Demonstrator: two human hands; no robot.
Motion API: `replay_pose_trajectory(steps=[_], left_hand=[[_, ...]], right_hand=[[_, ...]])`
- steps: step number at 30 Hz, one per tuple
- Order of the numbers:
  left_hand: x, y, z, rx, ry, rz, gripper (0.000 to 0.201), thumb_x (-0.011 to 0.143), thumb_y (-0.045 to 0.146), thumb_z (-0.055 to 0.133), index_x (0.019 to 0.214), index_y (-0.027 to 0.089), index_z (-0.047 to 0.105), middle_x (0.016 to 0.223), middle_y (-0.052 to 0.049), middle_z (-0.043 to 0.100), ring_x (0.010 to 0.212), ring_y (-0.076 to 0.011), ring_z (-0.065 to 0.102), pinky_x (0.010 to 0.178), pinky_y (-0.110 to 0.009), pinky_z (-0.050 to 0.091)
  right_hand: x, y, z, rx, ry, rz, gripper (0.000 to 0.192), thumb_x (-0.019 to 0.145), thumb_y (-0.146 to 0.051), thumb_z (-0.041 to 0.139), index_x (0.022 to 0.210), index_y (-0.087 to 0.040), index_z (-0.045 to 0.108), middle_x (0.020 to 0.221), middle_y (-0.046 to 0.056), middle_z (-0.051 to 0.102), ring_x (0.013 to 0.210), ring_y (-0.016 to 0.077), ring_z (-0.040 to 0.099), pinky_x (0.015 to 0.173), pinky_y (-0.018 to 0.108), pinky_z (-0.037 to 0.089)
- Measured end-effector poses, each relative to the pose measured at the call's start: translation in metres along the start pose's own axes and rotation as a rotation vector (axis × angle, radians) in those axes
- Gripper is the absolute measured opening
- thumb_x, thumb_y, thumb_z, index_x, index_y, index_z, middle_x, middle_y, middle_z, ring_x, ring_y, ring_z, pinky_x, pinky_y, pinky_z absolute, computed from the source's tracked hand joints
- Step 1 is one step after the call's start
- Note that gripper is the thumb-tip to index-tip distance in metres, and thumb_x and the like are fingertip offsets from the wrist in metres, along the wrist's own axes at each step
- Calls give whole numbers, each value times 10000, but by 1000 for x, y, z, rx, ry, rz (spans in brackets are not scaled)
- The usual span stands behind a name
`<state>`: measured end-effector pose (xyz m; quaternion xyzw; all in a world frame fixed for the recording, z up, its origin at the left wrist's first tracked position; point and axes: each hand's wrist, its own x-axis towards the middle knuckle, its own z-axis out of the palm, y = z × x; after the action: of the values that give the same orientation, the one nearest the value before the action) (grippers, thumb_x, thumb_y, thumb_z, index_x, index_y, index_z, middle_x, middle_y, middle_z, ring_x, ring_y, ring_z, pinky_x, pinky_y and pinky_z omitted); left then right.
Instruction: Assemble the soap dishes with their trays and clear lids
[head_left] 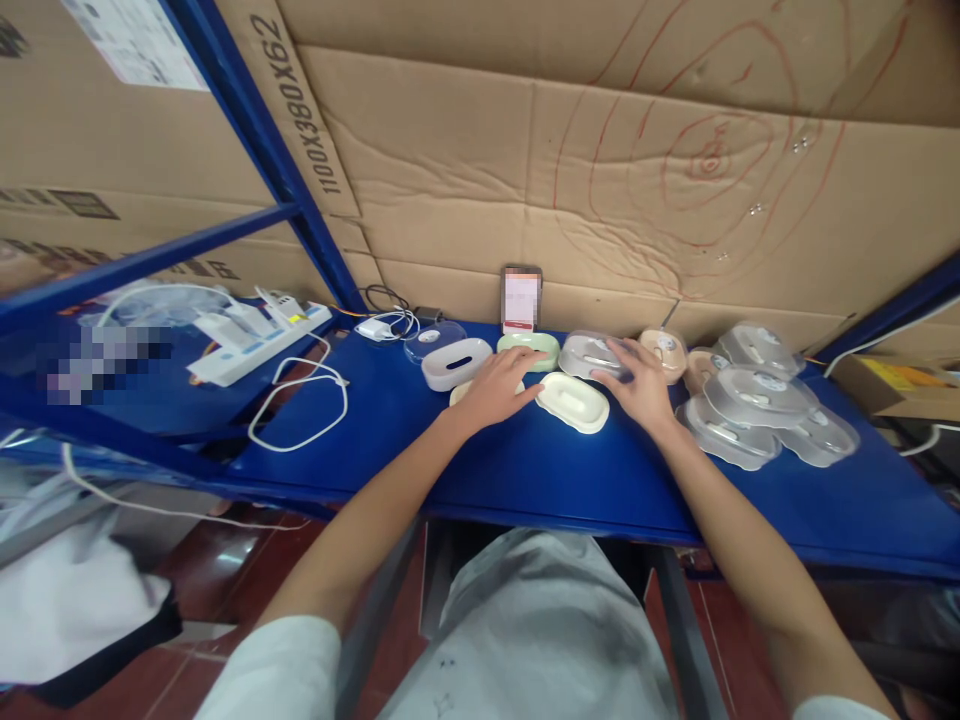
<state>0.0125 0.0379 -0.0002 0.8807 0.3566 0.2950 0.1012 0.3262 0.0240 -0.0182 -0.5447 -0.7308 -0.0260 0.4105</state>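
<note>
My left hand (495, 388) lies flat on the blue shelf (525, 470), covering a cream soap-dish piece (459, 393) and touching the cream oval tray (574, 402). My right hand (639, 385) rests with spread fingers on a clear plastic lid (589, 355) just behind that tray. A white oval dish (456, 363) sits left of my left hand. A pale green dish (529, 347) stands behind it. A peach-coloured dish (664, 352) is right of my right hand.
Several clear lids (757, 405) are stacked at the right. A phone (520, 299) leans on the cardboard wall. A white power strip (259, 335) and looping white cables (300, 405) lie at the left. A blue rack post (270, 150) rises diagonally at the left.
</note>
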Motion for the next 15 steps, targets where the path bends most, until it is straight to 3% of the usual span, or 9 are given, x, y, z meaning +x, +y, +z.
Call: replay_pose_trajectory(steps=[3,5,9,12,15], left_hand=[[1,7,10,-179,77,-2,897,991,579,700,1704,307,230,1717,-154,393,1528,-344,478,1245,-525,429],[3,9,16,-367,131,-27,1081,909,632,789,1723,318,151,1774,-161,289,1587,-366,408,1278,-540,395],[6,6,18,-575,151,-101,1125,816,595,885,1696,310,244,1772,-144,301,1634,-366,327,1340,-555,289],[6,2,14,-595,151,-138,1151,774,520,928,1689,309,263,1763,-139,316,1626,-362,341,1344,-556,279],[5,1,11,-608,160,-156,1129,786,493,919,1690,316,265,1762,-133,317,1623,-361,346,1339,-556,289]], right_hand=[[-4,-14,6,70,-17,-39,707,958,-721,666,1495,-261,677,1547,152,614,1420,345,604,1221,557,474],[-8,-24,10,171,-68,-96,689,953,-707,689,1512,-306,660,1599,107,585,1469,320,574,1255,522,449],[-11,-30,20,307,-129,-70,671,975,-700,665,1540,-340,626,1622,62,575,1510,292,542,1278,499,434],[-7,-15,25,280,-89,14,718,1026,-733,536,1603,-306,551,1632,90,561,1539,285,510,1249,510,471],[-2,6,23,208,-51,72,762,1018,-740,535,1628,-284,513,1710,124,455,1608,339,399,1299,616,368]])
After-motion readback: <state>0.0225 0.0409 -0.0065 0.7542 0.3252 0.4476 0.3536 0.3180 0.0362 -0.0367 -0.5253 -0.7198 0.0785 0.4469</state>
